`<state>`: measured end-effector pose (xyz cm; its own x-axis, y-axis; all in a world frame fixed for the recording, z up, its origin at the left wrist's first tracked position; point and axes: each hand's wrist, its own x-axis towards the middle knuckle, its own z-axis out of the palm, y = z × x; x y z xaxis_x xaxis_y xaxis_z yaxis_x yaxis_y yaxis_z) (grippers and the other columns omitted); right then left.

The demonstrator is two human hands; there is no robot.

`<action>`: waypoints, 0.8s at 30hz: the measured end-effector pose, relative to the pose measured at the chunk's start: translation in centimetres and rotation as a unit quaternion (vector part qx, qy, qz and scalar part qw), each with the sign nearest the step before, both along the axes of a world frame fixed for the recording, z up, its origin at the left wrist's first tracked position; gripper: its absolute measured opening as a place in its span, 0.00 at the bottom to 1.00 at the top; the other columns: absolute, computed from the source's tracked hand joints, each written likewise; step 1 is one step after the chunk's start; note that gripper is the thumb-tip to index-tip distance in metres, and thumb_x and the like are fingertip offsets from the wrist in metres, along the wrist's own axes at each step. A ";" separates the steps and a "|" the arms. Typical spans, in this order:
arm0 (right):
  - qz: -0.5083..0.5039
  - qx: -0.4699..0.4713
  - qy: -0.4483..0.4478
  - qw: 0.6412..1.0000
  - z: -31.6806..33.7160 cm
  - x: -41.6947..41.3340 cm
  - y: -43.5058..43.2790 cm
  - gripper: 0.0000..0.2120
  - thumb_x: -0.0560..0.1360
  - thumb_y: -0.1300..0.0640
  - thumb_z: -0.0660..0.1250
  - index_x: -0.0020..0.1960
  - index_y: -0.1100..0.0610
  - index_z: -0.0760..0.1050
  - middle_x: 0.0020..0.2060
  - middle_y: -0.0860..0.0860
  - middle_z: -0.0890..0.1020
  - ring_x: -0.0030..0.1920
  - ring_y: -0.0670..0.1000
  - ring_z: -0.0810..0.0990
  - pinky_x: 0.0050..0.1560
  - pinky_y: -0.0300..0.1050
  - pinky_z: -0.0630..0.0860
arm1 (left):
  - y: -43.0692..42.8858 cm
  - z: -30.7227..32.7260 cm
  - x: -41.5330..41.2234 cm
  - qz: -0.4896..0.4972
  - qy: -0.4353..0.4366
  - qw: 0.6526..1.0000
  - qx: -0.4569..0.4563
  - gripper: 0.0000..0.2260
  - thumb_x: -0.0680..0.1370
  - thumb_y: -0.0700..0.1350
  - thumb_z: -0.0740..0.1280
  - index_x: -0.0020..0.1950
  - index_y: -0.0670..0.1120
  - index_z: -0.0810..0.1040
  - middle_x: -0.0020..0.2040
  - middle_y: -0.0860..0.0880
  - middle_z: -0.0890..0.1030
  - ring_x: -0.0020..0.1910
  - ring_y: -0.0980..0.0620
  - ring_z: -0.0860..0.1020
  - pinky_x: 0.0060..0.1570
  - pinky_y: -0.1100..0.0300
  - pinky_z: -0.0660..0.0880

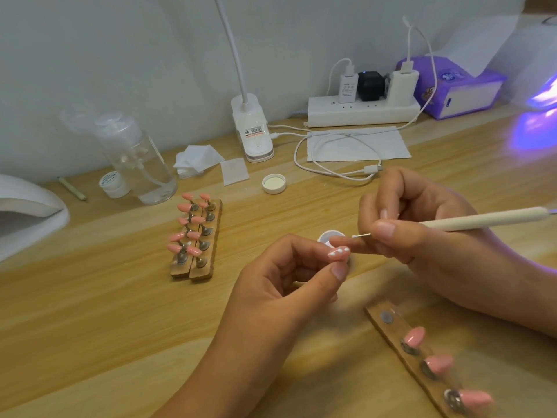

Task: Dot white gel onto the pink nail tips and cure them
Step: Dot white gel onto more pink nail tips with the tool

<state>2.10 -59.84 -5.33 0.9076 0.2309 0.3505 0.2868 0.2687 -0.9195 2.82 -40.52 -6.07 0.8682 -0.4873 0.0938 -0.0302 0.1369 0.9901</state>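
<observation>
- The pink nail tip (339, 253) is held up over the table just in front of the small white gel pot (328, 237); a few white dots already show on its surface
- Its long axis lies across the view, nearly level; the narrower end seems to point right, toward the other hand, though I cannot be sure
- The left hand (289, 282) pinches it between thumb and curled fingers, from below and the left; whatever stand it sits on is hidden
- The dotting tool (482, 220) is pinched in the right hand (422, 230); its shaft runs right to left, almost in line with the nail
- Its metal point hangs just above and right of the nail, near but not touching; the next dot, I judge, needs a short drop leftward and down
- Further out: a wooden holder (196, 236) crowded with pink tips to the left; a wooden strip (388, 330) with three more at lower right; a lamp (542, 95) glowing violet at the far right
</observation>
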 end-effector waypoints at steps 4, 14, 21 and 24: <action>0.010 -0.017 -0.005 1.000 0.0 0.0 -0.1 0.07 0.71 0.61 0.67 0.39 0.52 0.71 0.33 0.46 0.77 0.33 0.42 0.75 0.45 0.40 0.77 | 0.0 0.0 0.0 0.000 0.000 1.000 0.001 0.05 0.67 0.50 0.73 0.41 0.52 0.83 0.39 0.52 0.83 0.37 0.58 0.78 0.38 0.68 0.74; 0.013 -0.029 -0.001 1.000 0.1 -0.1 0.0 0.07 0.70 0.61 0.67 0.39 0.52 0.71 0.33 0.45 0.77 0.33 0.42 0.74 0.41 0.34 0.75 | -0.1 0.2 -0.1 0.006 0.002 1.000 0.009 0.04 0.69 0.44 0.72 0.40 0.53 0.83 0.38 0.52 0.83 0.36 0.58 0.77 0.38 0.68 0.74; 0.011 -0.041 -0.001 0.999 0.1 -0.1 0.0 0.07 0.71 0.60 0.67 0.39 0.51 0.71 0.33 0.43 0.78 0.33 0.42 0.75 0.39 0.35 0.72 | 0.0 0.0 0.0 -0.002 -0.003 1.000 0.011 0.04 0.68 0.49 0.74 0.41 0.52 0.83 0.38 0.52 0.82 0.38 0.58 0.78 0.39 0.67 0.74; 0.013 -0.036 -0.002 0.999 0.1 -0.1 0.1 0.07 0.71 0.61 0.67 0.39 0.52 0.71 0.33 0.43 0.78 0.34 0.42 0.76 0.39 0.35 0.73 | 0.0 -0.1 0.0 -0.001 -0.003 1.000 0.011 0.04 0.68 0.48 0.74 0.41 0.53 0.82 0.38 0.52 0.82 0.38 0.58 0.78 0.39 0.66 0.74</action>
<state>2.02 -59.77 -5.21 0.8998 0.2794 0.3350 0.2833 0.2096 -0.9358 2.83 -40.55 -6.16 0.8668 -0.4909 0.0876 -0.0353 0.1148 0.9928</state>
